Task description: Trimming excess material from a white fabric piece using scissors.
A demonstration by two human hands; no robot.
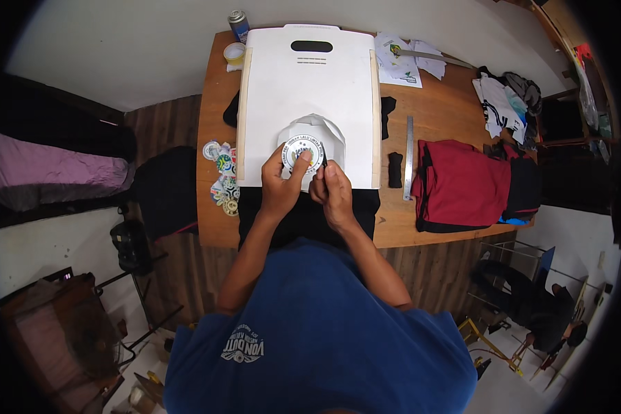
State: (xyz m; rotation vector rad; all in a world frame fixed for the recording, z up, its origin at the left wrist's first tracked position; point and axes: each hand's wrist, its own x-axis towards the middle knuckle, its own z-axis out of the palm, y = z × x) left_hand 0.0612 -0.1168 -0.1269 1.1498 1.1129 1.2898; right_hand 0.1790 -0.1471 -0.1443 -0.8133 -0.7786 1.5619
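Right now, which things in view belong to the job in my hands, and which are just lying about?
Likely in the job:
round white patch in left hand, right hand at its edge
white board below
black cloth under the board
possibly the patch pile

Likely just lying about:
metal ruler
folded red cloth
can

On our tabletop (431, 114), we see a metal ruler (408, 162) just left of folded dark-red cloth (459, 183), crumpled fabric (500, 103) beyond, and a blue can (239, 27) at the far-left corner.
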